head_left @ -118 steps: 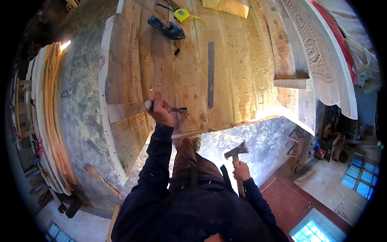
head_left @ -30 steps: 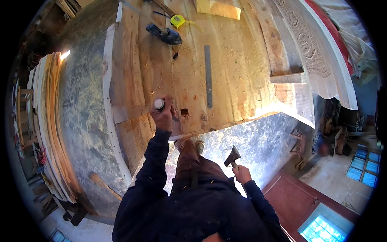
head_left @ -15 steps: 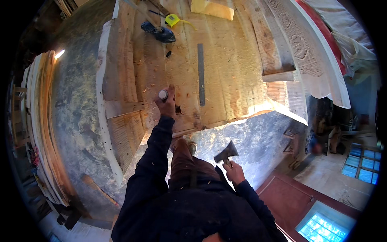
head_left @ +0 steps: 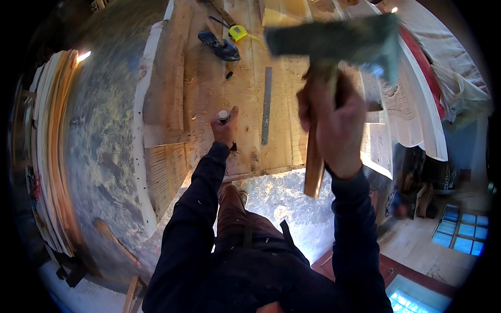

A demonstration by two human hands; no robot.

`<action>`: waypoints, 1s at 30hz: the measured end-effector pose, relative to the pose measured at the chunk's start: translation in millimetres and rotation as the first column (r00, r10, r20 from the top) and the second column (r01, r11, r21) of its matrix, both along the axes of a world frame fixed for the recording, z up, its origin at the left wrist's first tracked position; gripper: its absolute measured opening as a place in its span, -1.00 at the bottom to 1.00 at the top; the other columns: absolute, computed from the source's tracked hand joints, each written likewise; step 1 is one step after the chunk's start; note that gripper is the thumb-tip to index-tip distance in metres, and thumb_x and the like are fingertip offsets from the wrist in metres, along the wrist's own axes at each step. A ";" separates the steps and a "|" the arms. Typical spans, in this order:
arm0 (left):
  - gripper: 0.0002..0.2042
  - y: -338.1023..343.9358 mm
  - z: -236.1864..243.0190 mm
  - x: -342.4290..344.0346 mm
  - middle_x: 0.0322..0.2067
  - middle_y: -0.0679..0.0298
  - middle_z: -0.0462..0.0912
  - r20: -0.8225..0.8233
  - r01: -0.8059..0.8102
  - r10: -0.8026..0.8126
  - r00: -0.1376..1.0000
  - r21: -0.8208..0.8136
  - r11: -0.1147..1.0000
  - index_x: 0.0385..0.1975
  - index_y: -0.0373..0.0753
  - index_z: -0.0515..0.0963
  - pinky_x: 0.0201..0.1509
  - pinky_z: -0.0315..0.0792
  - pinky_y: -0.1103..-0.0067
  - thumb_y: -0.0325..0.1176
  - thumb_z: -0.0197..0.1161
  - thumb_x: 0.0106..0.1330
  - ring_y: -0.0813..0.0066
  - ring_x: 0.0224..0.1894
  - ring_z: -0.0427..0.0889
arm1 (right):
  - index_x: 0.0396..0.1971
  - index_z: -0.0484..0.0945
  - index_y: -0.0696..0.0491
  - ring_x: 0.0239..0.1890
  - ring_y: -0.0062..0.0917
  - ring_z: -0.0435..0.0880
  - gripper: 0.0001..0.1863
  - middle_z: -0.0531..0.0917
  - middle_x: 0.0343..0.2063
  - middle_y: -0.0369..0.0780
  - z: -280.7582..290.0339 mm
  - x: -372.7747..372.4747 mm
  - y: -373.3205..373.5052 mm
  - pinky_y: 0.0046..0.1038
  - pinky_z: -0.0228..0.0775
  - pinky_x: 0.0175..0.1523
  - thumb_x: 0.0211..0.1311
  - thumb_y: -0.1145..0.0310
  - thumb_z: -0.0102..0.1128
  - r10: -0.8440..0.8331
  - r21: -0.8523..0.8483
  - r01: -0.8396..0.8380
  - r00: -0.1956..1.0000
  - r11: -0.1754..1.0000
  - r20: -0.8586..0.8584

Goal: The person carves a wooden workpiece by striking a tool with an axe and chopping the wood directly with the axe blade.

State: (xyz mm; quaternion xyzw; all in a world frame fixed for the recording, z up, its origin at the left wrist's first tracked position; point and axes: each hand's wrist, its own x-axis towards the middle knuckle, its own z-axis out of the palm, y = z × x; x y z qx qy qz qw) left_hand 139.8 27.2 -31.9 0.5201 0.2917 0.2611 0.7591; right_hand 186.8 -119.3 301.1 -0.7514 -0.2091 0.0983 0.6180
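Observation:
My left hand (head_left: 224, 131) is closed around an upright chisel (head_left: 223, 115); only its round, pale-topped handle end shows, and its blade is hidden. Right beside that hand, a small dark hole (head_left: 234, 147) is cut in the wooden panel (head_left: 245, 104). Higher up and closer to the camera, my right hand (head_left: 342, 122) grips the wooden handle of a hatchet (head_left: 334, 43). The hatchet's metal head is blurred and hangs over the right part of the panel, apart from the chisel.
A metal ruler (head_left: 266, 104) lies right of the chisel. Farther off are a yellow tape measure (head_left: 237, 33) and a dark, lumpy tool (head_left: 219, 48). Carved boards (head_left: 399, 107) stand at right; stacked planks (head_left: 55, 151) line the left. Wood shavings litter the panel.
My right hand has swung the hatchet up from beside my right leg to above the panel. My left hand stays on the chisel; the view has shifted slightly.

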 end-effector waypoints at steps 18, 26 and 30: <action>-0.62 -3.7 -22.3 4.4 -0.62 0.56 0.36 -0.064 0.106 -0.097 0.993 0.160 0.981 -0.66 -0.20 0.42 -0.50 0.24 0.60 -0.24 0.49 0.26 0.75 -0.54 0.29 | -0.30 0.54 0.19 -0.37 0.01 0.65 -0.69 0.62 -0.49 0.08 -67.2 25.3 59.9 -0.14 0.43 -0.32 0.39 0.19 0.19 0.291 -0.329 -0.193 0.914 0.925 0.284; -0.75 -33.4 -26.5 -32.0 -0.66 0.44 0.43 -0.093 0.032 0.019 0.996 0.521 0.853 -0.52 -0.23 0.51 -0.45 0.37 0.53 -0.29 0.40 0.33 0.54 -0.58 0.42 | -0.16 0.56 0.21 -0.39 -0.03 0.66 -0.69 0.63 -0.54 0.00 -143.2 2.3 -22.5 -0.18 0.47 -0.35 0.38 0.24 0.19 0.278 -0.548 -0.147 0.947 0.823 0.162; -0.72 -6.7 -42.3 -17.2 -0.69 0.40 0.36 0.068 -0.056 0.061 0.996 -0.069 0.996 -0.54 -0.15 0.41 -0.58 0.28 0.53 -0.26 0.33 0.37 0.56 -0.69 0.36 | -0.24 0.52 0.23 -0.73 -0.50 0.52 -0.68 0.52 -0.70 -0.19 -168.7 -32.4 -86.1 -0.44 0.32 -0.60 0.41 0.22 0.16 -0.150 -0.512 -0.012 0.950 0.859 -0.274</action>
